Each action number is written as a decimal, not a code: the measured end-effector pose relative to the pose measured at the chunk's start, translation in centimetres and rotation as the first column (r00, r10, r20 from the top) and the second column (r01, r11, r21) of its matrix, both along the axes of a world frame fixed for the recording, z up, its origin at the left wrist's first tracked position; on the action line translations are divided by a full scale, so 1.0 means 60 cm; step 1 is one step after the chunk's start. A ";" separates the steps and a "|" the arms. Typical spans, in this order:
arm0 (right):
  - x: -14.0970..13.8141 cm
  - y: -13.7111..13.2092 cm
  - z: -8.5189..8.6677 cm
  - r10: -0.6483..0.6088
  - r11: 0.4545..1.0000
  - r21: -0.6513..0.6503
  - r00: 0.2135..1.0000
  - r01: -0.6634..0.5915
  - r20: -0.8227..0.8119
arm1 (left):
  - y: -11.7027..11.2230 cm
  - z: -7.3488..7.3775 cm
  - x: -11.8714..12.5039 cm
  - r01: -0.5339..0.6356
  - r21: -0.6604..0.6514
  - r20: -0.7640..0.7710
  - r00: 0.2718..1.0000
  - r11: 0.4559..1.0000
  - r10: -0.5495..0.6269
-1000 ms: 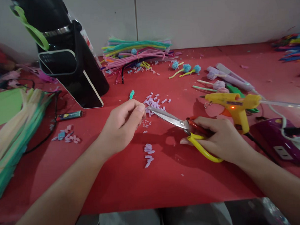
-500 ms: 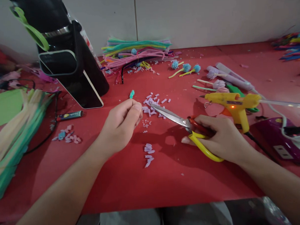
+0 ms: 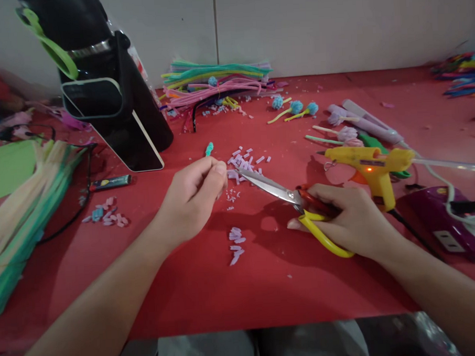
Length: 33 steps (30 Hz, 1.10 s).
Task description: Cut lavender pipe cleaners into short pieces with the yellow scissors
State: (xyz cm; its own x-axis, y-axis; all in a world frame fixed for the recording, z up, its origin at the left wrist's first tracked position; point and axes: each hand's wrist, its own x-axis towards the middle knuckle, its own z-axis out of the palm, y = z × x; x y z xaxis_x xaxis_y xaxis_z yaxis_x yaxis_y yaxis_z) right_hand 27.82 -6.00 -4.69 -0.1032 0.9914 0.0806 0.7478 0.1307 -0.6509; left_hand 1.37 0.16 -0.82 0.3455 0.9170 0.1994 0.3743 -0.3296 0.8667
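My right hand (image 3: pixel 347 215) grips a pair of scissors (image 3: pixel 271 188) with red and yellow handles; their blades look closed. The blade tips reach close to the fingertips of my left hand (image 3: pixel 201 192). Thumb and forefinger of that hand are pinched together; what lies between them is too small or hidden to name. Just beyond its knuckles a teal twisted piece (image 3: pixel 209 149) shows; I cannot tell whether it touches the hand. Cut lilac fuzzy pieces (image 3: pixel 242 159) lie scattered under the blades, with fine bits below. A smaller lilac group (image 3: pixel 235 241) lies nearer the table's front edge.
A yellow hot glue gun (image 3: pixel 370 164) with a lit orange light stands at right, beside a purple power strip (image 3: pixel 436 216). A black bottle (image 3: pixel 127 99) and leaning phone stand at left. Pipe cleaner bundles (image 3: pixel 217 76) and blue pompom stems (image 3: pixel 296 107) lie behind on the red table (image 3: pixel 179 296).
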 end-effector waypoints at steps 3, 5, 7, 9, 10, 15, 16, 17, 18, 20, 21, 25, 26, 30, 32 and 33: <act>0.000 0.001 0.001 0.012 1.000 -0.002 1.000 -0.012 0.014 | -0.001 0.000 -0.001 0.006 0.006 -0.019 1.000 1.000 -0.006; 0.001 0.001 0.001 0.019 1.000 0.006 1.000 -0.019 0.024 | -0.001 0.000 -0.002 0.007 0.006 -0.029 1.000 1.000 -0.007; 0.000 0.002 0.001 0.026 1.000 0.015 0.999 -0.027 0.031 | -0.002 0.001 -0.002 0.006 0.008 -0.040 0.999 1.000 -0.006; 0.000 0.003 0.000 0.026 0.999 0.023 0.999 -0.027 0.031 | -0.002 0.000 -0.002 0.009 0.007 -0.046 0.999 1.000 -0.009; 0.000 0.003 0.000 0.027 0.999 0.025 0.999 -0.028 0.029 | -0.002 0.000 -0.002 0.011 0.005 -0.045 0.999 1.000 -0.010; 0.000 0.004 0.000 0.010 0.999 0.033 1.000 -0.011 0.015 | -0.003 0.001 0.000 0.012 0.004 -0.048 0.999 1.000 -0.012; -0.001 0.003 0.001 0.002 0.999 0.033 1.000 -0.003 0.010 | -0.003 0.002 0.000 0.013 0.004 -0.053 0.998 1.000 -0.012; -0.001 0.003 0.002 -0.005 0.999 0.033 1.000 0.005 0.002 | -0.003 0.003 0.000 0.013 0.004 -0.057 0.998 1.000 -0.013; -0.002 0.002 0.003 -0.014 0.999 0.034 1.000 0.014 -0.007 | -0.003 0.004 0.000 0.010 0.003 -0.062 0.998 1.000 -0.010; -0.003 0.001 0.004 -0.034 0.999 0.034 0.999 0.035 -0.025 | -0.002 0.005 0.000 0.003 0.006 -0.067 0.998 1.000 -0.003; -0.004 0.001 0.005 -0.040 0.998 0.038 0.999 0.042 -0.030 | -0.002 0.005 -0.001 0.003 0.008 -0.069 0.998 1.000 -0.003; -0.005 0.000 0.006 -0.030 0.999 0.035 0.999 0.031 -0.039 | -0.002 0.004 -0.001 0.012 0.027 -0.068 0.998 1.000 -0.010; -0.005 0.000 0.007 -0.025 0.999 0.026 0.999 0.026 -0.042 | -0.002 0.005 -0.001 0.011 0.029 -0.072 0.997 1.000 -0.009; -0.006 0.000 0.009 -0.015 1.000 0.001 0.998 0.015 -0.054 | -0.003 0.007 0.000 0.009 0.028 -0.076 0.997 1.000 -0.007; -0.006 0.001 0.010 -0.010 1.000 0.008 0.999 0.011 -0.047 | -0.003 0.008 0.000 0.012 0.029 -0.070 0.997 1.000 -0.010; -0.007 0.001 0.010 -0.010 1.000 0.013 0.999 0.010 -0.042 | -0.003 0.007 0.000 0.014 0.028 -0.072 0.997 1.000 -0.012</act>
State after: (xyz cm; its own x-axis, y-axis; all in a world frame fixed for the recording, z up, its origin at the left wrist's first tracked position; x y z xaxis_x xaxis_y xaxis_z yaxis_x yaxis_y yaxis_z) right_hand 27.43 -5.95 -4.10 -0.0898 0.9912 0.0972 0.7215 0.1320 -0.6797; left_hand 1.38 -0.01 -0.38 0.3715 0.9066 0.2000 0.4305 -0.3590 0.8281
